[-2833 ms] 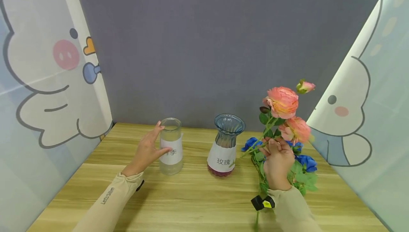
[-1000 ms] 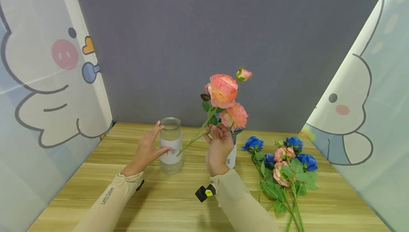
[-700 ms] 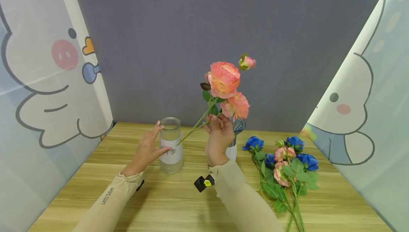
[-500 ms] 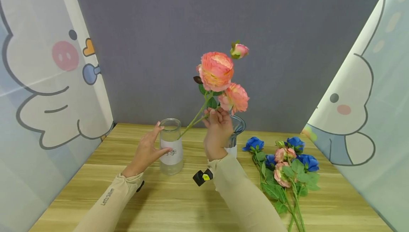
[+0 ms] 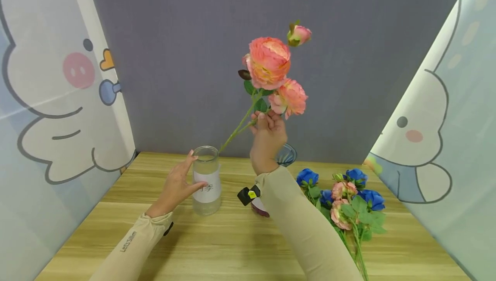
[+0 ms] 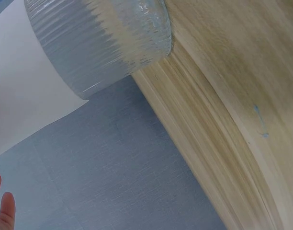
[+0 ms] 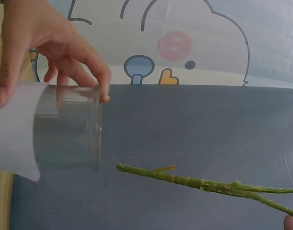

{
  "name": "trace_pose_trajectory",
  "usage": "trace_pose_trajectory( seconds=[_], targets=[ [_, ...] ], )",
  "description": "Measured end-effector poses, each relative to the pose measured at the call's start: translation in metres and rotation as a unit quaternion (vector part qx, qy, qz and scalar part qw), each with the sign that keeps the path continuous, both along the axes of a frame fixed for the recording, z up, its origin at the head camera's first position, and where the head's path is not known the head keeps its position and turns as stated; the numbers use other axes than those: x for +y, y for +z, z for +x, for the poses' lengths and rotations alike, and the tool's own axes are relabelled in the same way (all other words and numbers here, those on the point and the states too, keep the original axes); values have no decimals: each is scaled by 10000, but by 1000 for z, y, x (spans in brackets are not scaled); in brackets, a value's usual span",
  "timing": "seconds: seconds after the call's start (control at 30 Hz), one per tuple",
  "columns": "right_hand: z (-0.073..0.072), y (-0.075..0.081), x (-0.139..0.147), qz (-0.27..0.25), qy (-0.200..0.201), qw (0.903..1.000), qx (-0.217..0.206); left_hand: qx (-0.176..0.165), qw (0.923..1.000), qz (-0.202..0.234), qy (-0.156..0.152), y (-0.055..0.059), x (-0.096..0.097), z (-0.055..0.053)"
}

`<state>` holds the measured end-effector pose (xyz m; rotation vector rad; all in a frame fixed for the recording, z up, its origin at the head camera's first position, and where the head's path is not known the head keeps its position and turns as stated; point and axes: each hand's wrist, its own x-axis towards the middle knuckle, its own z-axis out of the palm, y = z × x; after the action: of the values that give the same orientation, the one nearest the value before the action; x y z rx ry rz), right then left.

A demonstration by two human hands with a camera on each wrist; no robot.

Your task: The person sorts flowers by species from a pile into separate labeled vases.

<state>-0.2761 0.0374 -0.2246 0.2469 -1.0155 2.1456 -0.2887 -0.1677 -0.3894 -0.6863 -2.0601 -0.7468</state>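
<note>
In the head view my left hand [image 5: 176,188] holds the clear glass vase [image 5: 206,207], thumb on its white paper label and forefinger up at the rim. The vase stands upright on the table. My right hand [image 5: 268,145] pinches the stem of a pink flower spray [image 5: 269,63] below its two blooms and bud. The spray slants, its cut end low and left, beside the vase mouth. The right wrist view shows the bare stem end [image 7: 137,170] a short gap beyond the vase rim. Only the vase's ribbed base [image 6: 122,43] and label edge fill the left wrist view.
A blue glass vase [image 5: 286,154] stands behind my right forearm, mostly hidden by it. To the right, blue roses [image 5: 371,198] and paler pink flowers [image 5: 341,214] lie on the wooden table [image 5: 209,246]. A grey panel [image 5: 186,78] rises at the back.
My right hand has carried the pink flower spray from the pile leftward, then up, bringing its stem end from the label's height to the clear vase's rim. The left hand keeps its hold.
</note>
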Motion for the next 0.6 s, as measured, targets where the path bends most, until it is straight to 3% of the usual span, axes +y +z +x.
trace_pose_trajectory(
  seconds=[0.27,0.6],
  targets=[
    [-7,16,-7,-18,-43,10000,46,154,9999,-56,-20,-1,-1,-1],
    [-7,15,-27,11,143,9998,-169,6,10000,11,59,0,1,1]
  ],
)
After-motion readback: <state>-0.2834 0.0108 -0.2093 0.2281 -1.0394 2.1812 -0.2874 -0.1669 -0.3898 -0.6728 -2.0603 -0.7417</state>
